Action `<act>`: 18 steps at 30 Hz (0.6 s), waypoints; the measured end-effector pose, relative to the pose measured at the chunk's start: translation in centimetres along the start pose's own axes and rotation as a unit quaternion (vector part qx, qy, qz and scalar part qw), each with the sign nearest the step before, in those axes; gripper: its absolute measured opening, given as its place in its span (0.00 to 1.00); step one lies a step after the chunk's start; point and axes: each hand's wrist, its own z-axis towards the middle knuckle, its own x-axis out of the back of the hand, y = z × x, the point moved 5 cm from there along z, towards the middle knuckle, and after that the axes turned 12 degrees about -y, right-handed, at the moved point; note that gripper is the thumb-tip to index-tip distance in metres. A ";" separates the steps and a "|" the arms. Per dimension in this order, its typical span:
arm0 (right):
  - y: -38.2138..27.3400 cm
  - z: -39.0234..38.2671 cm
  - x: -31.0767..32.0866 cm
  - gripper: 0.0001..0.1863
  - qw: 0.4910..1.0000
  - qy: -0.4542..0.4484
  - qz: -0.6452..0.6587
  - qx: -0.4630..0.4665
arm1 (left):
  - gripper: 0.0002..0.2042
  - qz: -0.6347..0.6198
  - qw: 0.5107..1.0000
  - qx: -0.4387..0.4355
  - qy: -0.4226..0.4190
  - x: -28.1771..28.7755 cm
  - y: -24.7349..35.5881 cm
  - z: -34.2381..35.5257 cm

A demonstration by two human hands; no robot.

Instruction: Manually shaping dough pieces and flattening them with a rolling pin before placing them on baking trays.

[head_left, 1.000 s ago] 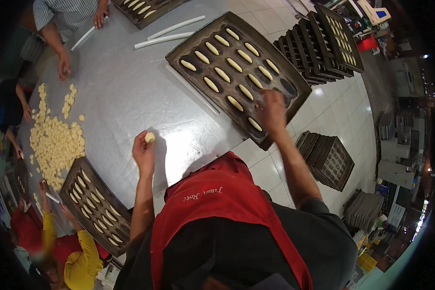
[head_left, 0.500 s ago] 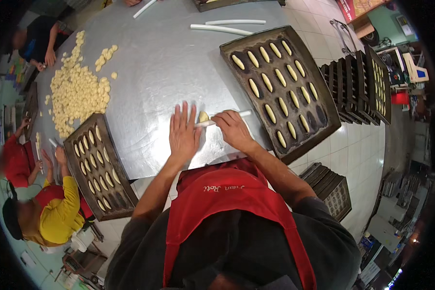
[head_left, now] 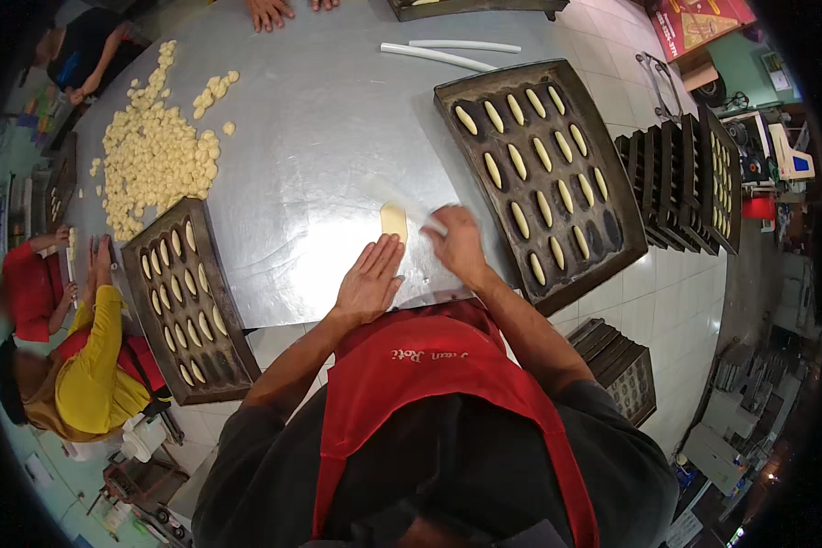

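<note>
Right then, the left hand point(head_left: 370, 277) lay flat, fingers straight and close together, their tips covering the near end of a flattened, pale-yellow oval of dough point(head_left: 394, 222). The right hand point(head_left: 457, 245) curled around one end of a slim white rod point(head_left: 409, 208), so blurred that its far end faded out. Just right of that hand sat a dark metal tray point(head_left: 586, 274); bare steel table point(head_left: 301, 183) stretched ahead of the left hand, its edge beneath both wrists.
</note>
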 end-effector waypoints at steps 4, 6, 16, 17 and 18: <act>-0.5 3.8 -0.1 0.23 0.989 -0.025 -0.133 -0.065 | 0.18 -0.106 0.984 0.067 0.124 1.9 -2.7 3.9; -3.9 5.1 -1.4 0.27 0.977 -0.071 -0.189 0.067 | 0.26 -0.053 0.982 0.137 0.120 4.4 -2.8 6.2; -7.5 3.2 -2.9 0.29 0.950 -0.242 -0.193 0.034 | 0.25 -0.063 0.997 0.041 0.007 2.1 -0.4 -2.0; -7.6 5.8 -3.5 0.31 0.927 -0.328 -0.169 -0.061 | 0.25 -0.064 0.997 0.044 0.007 2.6 -1.0 -1.8; -6.8 6.9 -5.4 0.31 0.927 -0.328 -0.169 -0.062 | 0.21 -0.135 0.988 0.065 0.040 3.6 -2.2 -1.3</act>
